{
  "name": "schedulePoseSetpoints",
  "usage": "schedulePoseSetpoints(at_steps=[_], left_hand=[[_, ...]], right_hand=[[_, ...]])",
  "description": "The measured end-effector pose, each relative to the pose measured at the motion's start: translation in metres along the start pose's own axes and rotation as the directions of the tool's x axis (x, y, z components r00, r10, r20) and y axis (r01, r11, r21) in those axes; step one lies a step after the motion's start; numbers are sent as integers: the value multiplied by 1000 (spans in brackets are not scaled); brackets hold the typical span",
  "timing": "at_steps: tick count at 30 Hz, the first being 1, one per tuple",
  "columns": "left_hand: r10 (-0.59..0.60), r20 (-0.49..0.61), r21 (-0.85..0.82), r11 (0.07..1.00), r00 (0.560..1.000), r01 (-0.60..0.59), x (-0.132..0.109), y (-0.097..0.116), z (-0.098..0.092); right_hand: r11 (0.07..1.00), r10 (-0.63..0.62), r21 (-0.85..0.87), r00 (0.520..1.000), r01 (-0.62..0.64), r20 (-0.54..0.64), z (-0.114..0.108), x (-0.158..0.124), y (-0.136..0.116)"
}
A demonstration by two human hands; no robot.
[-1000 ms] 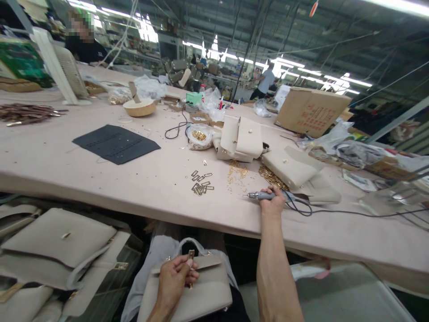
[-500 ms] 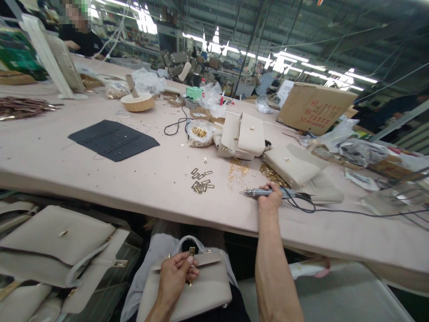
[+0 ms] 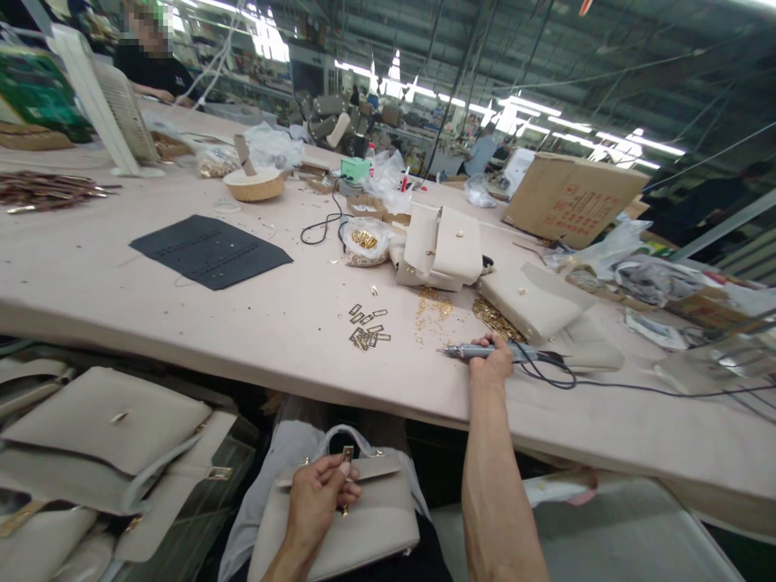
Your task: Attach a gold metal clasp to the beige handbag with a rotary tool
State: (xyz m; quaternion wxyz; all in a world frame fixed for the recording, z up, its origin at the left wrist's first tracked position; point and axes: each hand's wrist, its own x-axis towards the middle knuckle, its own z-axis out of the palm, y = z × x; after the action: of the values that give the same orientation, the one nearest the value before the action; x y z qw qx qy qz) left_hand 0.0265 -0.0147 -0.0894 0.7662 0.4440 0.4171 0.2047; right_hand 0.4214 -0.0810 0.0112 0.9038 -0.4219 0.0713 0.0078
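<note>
**Clasp pinched, driver gripped**

A bag pile (image 3: pixel 109 428) sits at eight o'clock, below the table (image 3: pixel 272 323). At six o'clock the left hand (image 3: pixel 318 493) pinches one gold clasp (image 3: pixel 347 454) on the one bag (image 3: pixel 364 525) in the lap. Gold plates (image 3: pixel 365 331), too small to count, lie at ten o'clock of the driver (image 3: pixel 478 351). The right hand (image 3: pixel 491 365) is closed round it on the table. One box (image 3: pixel 573 198) at one o'clock bears unreadable red print. Both holds are unchanged from a second ago.

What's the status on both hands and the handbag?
Left hand pinching small gold clasp on beige leather handbag in lap. Right hand gripping grey corded power screwdriver on pink worktable. Loose gold metal rings near tool tip.
</note>
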Motion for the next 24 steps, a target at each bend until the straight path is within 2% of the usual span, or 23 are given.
schedulePoseSetpoints(at_steps=[9, 17, 24], left_hand=[[-3, -7, 1, 1000, 1000, 3, 0, 0, -1], [19, 29, 2, 1000, 999, -19, 0, -6, -5], [6, 7, -11, 1000, 1000, -6, -1, 0, -3]], right_hand=[[999, 21, 39, 1000, -20, -11, -3, -3, -4], [999, 13, 52, 999, -10, -43, -5, -3, -4], [998, 18, 65, 996, -12, -86, -5, -1, -4]])
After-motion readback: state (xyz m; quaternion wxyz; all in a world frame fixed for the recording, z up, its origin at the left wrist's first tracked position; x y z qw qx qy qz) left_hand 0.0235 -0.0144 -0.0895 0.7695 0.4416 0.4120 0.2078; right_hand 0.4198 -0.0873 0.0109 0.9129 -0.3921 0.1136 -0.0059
